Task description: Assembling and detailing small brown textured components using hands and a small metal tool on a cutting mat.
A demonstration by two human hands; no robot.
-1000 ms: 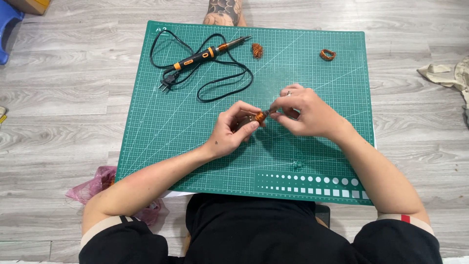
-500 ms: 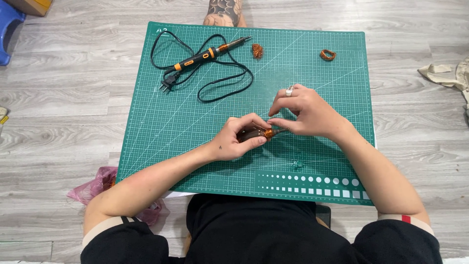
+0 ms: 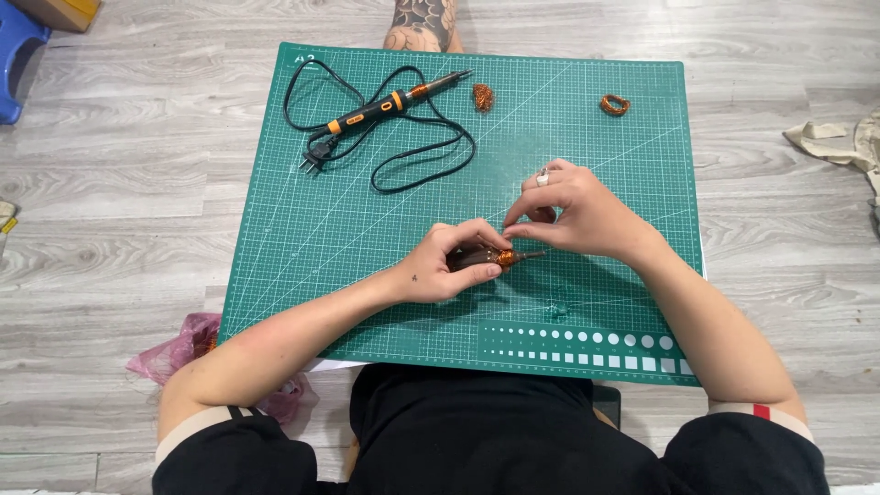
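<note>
My left hand pinches a small dark tool with copper wire at the green mat's middle; my right hand seems pinched on its tip, though fingers hide it. I should keep it steady and low. No containers here; a soldering iron lies apart.

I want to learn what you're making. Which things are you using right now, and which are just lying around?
In use:
left hand gripping a small dark tool with copper wire
right hand pinching at its tip
green cutting mat underneath

Lying about:
soldering iron with its cord
copper wire ball
copper wire ring
pink bag
cloth
</note>
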